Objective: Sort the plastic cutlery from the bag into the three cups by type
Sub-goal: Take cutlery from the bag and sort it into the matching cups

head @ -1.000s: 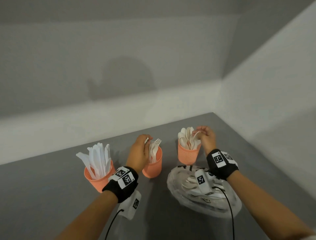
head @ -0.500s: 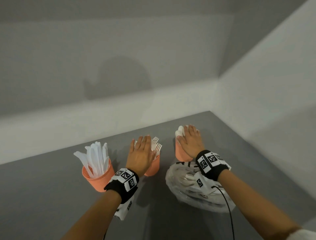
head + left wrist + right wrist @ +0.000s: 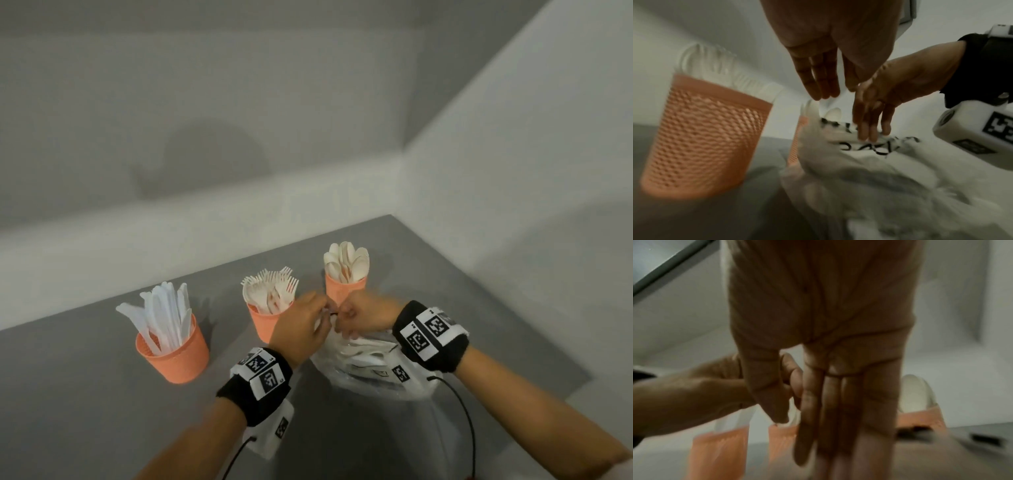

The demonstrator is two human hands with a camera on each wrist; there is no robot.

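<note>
Three orange mesh cups stand in a row: the knife cup on the left, the fork cup in the middle, the spoon cup on the right. A clear plastic bag with white cutlery inside lies in front of the fork and spoon cups. Both hands meet at its far edge. My left hand appears to pinch the film there. My right hand has straight fingers resting on the bag's printed rim.
The grey table ends in a wall corner just behind the cups. A white wall runs along its right side. Cables hang from both wrist cameras below my forearms.
Both hands have left the tops of the fork and spoon cups and come back together at the bag's edge. The cups now show their cutlery uncovered.
</note>
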